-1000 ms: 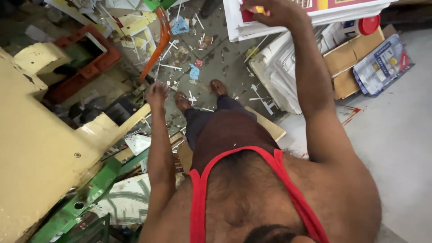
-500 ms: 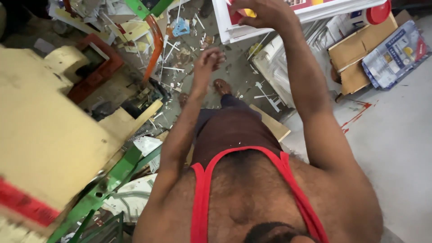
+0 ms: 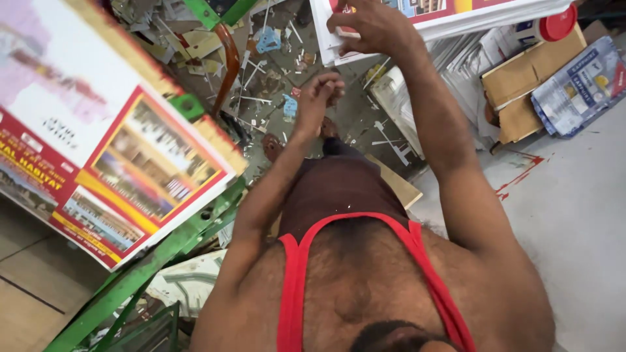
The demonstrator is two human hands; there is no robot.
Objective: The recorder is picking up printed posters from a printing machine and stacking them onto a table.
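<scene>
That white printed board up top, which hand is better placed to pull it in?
Probably the right hand: its fingers already rest on the white printed board. The left hand hangs loosely curled over the littered floor, holding nothing.

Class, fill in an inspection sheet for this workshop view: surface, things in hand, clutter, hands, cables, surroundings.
Surface: grey floor with red paint marks.
Things in hand: white-edged printed board, gripped at its lower edge.
Clutter: paper scraps and strips littering the floor ahead of the feet.
Hands: right hand grips the board; left hand loosely curled, holding nothing visible.
Cables: nothing seen.
Surroundings: large printed poster board, green metal frame, cardboard pieces.
</scene>
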